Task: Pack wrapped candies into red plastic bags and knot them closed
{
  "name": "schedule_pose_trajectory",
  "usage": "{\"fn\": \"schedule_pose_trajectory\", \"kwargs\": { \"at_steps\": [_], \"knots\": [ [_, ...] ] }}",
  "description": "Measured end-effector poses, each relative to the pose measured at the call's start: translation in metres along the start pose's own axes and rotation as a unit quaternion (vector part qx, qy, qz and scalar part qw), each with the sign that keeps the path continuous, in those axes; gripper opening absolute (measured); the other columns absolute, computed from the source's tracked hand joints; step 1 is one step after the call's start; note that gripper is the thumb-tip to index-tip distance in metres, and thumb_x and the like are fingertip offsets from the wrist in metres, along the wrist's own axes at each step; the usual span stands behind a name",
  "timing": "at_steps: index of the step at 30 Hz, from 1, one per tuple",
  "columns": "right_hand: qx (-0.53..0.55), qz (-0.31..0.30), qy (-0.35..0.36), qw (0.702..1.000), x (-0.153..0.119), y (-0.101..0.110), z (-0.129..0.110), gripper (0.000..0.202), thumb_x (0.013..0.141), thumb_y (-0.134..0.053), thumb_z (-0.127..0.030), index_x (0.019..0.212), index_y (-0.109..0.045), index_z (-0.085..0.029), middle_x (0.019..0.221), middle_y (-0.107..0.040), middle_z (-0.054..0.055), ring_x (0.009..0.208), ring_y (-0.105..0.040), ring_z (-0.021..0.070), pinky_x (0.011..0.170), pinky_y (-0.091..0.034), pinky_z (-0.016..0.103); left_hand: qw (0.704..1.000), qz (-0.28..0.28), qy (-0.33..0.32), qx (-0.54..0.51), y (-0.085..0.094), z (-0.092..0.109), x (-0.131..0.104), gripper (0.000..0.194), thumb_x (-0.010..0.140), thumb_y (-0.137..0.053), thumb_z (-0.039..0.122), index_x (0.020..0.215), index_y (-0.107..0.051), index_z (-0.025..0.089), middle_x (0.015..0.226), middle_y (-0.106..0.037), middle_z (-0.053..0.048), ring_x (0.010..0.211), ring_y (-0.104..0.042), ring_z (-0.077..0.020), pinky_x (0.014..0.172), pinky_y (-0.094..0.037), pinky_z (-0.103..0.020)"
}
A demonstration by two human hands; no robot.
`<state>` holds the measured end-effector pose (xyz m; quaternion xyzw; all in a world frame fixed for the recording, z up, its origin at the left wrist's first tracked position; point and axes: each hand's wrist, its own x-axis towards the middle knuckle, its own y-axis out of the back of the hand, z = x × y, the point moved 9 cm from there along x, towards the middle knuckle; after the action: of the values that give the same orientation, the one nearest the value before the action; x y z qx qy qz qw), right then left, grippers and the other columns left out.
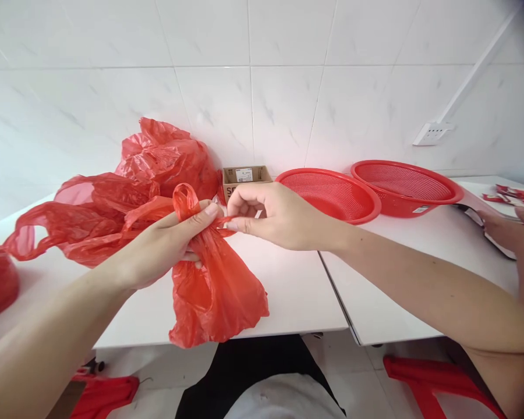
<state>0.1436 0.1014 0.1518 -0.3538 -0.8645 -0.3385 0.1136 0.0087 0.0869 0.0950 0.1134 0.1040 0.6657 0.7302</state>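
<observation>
A red plastic bag hangs bunched at its neck, its lower part spread over the table's front edge. My left hand is wrapped round the gathered neck, and a loop of the bag stands up beside the thumb. With thumb and fingers closed, my right hand pinches a thin twisted end of the same bag, drawn out to the right. Behind my left hand lie more crumpled red bags. What the bag contains, if anything, cannot be made out.
A large bulging red bag leans at the wall beside a small cardboard box. Two red colanders stand right of it. Another person's hand is at far right, near small red packets. Red stools are below the white table.
</observation>
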Motion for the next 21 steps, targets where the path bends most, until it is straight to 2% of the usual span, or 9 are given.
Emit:
{"fn": "schedule_pose_trajectory", "kwargs": {
  "at_steps": [2, 4, 7, 9, 12, 14, 17, 19, 21],
  "knots": [
    [0.046, 0.033, 0.021, 0.998, -0.005, 0.008, -0.012, 0.012, 0.087, -0.067, -0.019, 0.08, -0.058, -0.017, 0.078, -0.061, -0.002, 0.073, -0.058, 0.0112, 0.069, -0.05, 0.029, 0.997, -0.07, -0.008, -0.02, -0.011, 0.004, 0.0, 0.046, 0.09, -0.052, 0.058, 0.066, -0.055, 0.02, 0.051, -0.048, 0.005, 0.043, -0.045, -0.0066, 0.039, -0.041, -0.017],
    [0.098, 0.041, 0.037, 0.994, -0.008, 0.012, -0.025, 0.013, 0.087, -0.069, -0.022, 0.08, -0.059, -0.018, 0.08, -0.063, -0.001, 0.076, -0.06, 0.012, 0.072, -0.052, 0.028, 0.991, -0.126, -0.045, -0.007, -0.017, 0.015, -0.003, 0.05, 0.095, -0.046, 0.053, 0.06, -0.056, 0.019, 0.046, -0.051, 0.002, 0.04, -0.044, -0.0068, 0.038, -0.038, -0.019],
    [0.15, -0.011, 0.029, 0.988, -0.009, -0.002, -0.03, 0.013, 0.091, -0.067, -0.032, 0.088, -0.062, -0.02, 0.089, -0.066, 0.0, 0.086, -0.063, 0.0144, 0.08, -0.054, 0.029, 0.984, -0.127, -0.106, 0.072, -0.011, 0.029, -0.006, 0.038, 0.093, -0.055, 0.042, 0.065, -0.066, 0.019, 0.048, -0.055, 0.002, 0.043, -0.047, -0.0074, 0.04, -0.04, -0.02],
    [0.167, -0.005, 0.022, 0.986, -0.008, -0.009, -0.02, 0.014, 0.097, -0.058, -0.035, 0.099, -0.061, -0.022, 0.098, -0.066, 0.001, 0.096, -0.063, 0.0149, 0.088, -0.052, 0.03, 0.973, -0.123, -0.133, 0.146, -0.01, 0.032, -0.008, 0.025, 0.088, -0.063, 0.038, 0.074, -0.073, 0.021, 0.059, -0.064, 0.001, 0.053, -0.057, -0.0106, 0.047, -0.047, -0.021],
    [0.166, 0.038, -0.028, 0.985, -0.006, -0.02, 0.013, 0.017, 0.102, -0.046, -0.031, 0.108, -0.06, -0.023, 0.109, -0.064, 0.003, 0.107, -0.059, 0.0147, 0.095, -0.048, 0.03, 0.952, -0.125, -0.163, 0.227, -0.016, 0.032, -0.013, 0.015, 0.087, -0.064, 0.034, 0.092, -0.076, 0.026, 0.089, -0.075, -0.001, 0.076, -0.068, -0.0163, 0.063, -0.055, -0.026],
    [0.163, 0.034, -0.081, 0.983, -0.007, -0.032, 0.035, 0.019, 0.103, -0.042, -0.028, 0.109, -0.06, -0.023, 0.106, -0.065, 0.003, 0.107, -0.059, 0.0157, 0.092, -0.048, 0.031, 0.943, -0.081, -0.189, 0.262, -0.015, 0.032, -0.014, 0.014, 0.088, -0.06, 0.024, 0.09, -0.073, 0.025, 0.086, -0.074, 0.001, 0.073, -0.066, -0.014, 0.065, -0.053, -0.025],
    [0.177, 0.02, -0.104, 0.979, -0.008, -0.04, 0.05, 0.019, 0.102, -0.044, -0.026, 0.112, -0.06, -0.024, 0.095, -0.064, 0.001, 0.099, -0.06, 0.0156, 0.089, -0.048, 0.031, 0.908, 0.033, -0.266, 0.321, -0.008, 0.04, -0.019, 0.014, 0.085, -0.054, 0.012, 0.085, -0.064, 0.021, 0.071, -0.066, 0.003, 0.055, -0.051, -0.0092, 0.054, -0.045, -0.023],
    [0.204, -0.007, -0.102, 0.974, -0.007, -0.044, 0.052, 0.017, 0.101, -0.046, -0.025, 0.107, -0.061, -0.024, 0.092, -0.063, 0.0, 0.093, -0.059, 0.0145, 0.088, -0.048, 0.031, 0.873, 0.095, -0.329, 0.348, -0.008, 0.048, -0.026, 0.014, 0.085, -0.055, 0.01, 0.091, -0.062, 0.02, 0.085, -0.068, 0.0, 0.063, -0.055, -0.0106, 0.057, -0.046, -0.024],
    [0.236, -0.049, -0.099, 0.965, -0.007, -0.047, 0.05, 0.017, 0.1, -0.046, -0.026, 0.095, -0.062, -0.022, 0.09, -0.061, 0.001, 0.088, -0.058, 0.0138, 0.085, -0.047, 0.03, 0.847, 0.133, -0.37, 0.359, -0.008, 0.052, -0.03, 0.016, 0.088, -0.057, 0.013, 0.101, -0.062, 0.02, 0.107, -0.068, -0.004, 0.087, -0.063, -0.015, 0.069, -0.05, -0.026]
  ]
}}
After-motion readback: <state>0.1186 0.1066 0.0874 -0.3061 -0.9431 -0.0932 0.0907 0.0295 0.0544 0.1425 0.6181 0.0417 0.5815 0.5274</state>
